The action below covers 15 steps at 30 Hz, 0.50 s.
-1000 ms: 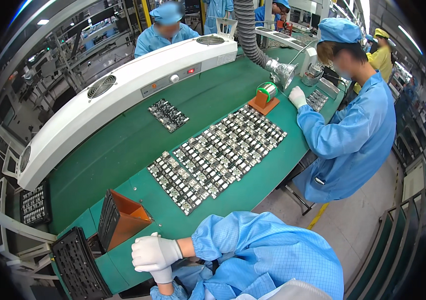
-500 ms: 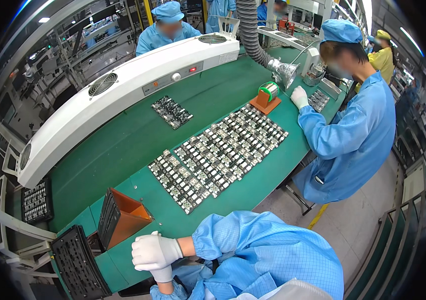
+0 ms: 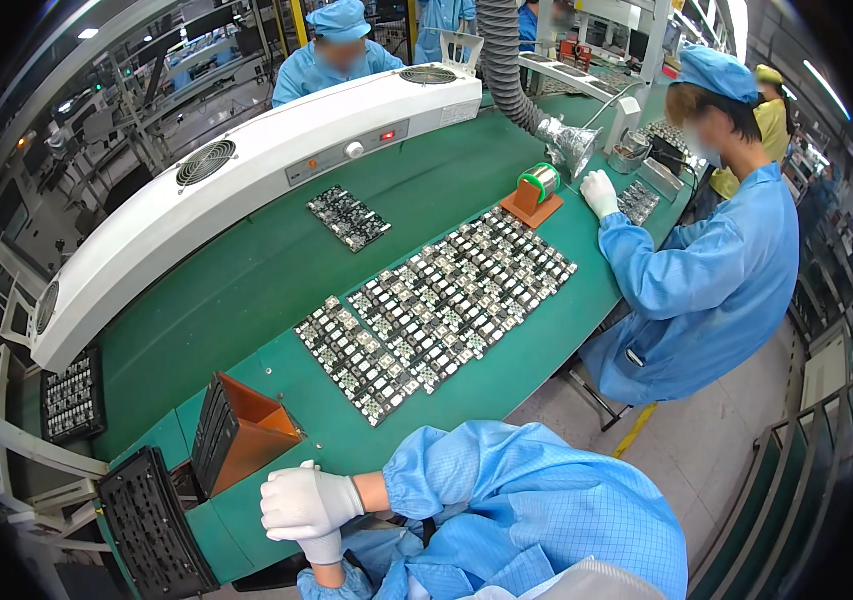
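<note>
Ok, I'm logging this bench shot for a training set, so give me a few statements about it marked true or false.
1. The person's gloved hands are clasped together at the table's near edge. True.
2. The big batch of circuit boards lies in rows on the green table. True.
3. The orange bin sits among the boards. False: it stands apart, near the hands.
4. The co-worker's gloved hand rests on the solder spool. False: it lies beside it.

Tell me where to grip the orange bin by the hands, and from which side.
Grip the orange bin by its upper right rim, reaching from the right, where the gloved hands are. It probably sits tilted with its open mouth facing right; a black tray stack covers its left side.
</note>
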Available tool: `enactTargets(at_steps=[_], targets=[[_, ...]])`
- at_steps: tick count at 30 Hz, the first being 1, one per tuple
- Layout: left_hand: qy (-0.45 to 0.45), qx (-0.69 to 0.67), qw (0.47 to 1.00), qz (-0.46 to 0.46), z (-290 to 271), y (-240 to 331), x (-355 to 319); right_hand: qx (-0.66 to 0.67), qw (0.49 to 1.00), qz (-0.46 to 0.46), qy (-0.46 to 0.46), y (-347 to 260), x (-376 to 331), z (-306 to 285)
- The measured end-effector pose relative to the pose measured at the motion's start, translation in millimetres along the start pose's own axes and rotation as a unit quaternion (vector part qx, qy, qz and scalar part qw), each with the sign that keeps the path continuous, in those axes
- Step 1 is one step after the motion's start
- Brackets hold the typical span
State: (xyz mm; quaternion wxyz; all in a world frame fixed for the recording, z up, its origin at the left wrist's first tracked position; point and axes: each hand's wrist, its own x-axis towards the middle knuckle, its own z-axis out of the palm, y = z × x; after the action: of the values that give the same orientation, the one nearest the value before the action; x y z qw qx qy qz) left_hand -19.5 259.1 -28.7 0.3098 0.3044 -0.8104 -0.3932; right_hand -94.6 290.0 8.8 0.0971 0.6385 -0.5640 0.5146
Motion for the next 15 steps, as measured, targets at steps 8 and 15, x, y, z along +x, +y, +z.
enactTargets(at_steps=[8,15], targets=[[-0.007,0.003,1.0,-0.004,-1,1,-1,-0.153,0.948,0.115,-0.255,-17,1,-6],[-0.014,0.007,1.0,-0.008,-1,1,-2,-0.056,0.95,0.04,-0.304,-7,13,-26]])
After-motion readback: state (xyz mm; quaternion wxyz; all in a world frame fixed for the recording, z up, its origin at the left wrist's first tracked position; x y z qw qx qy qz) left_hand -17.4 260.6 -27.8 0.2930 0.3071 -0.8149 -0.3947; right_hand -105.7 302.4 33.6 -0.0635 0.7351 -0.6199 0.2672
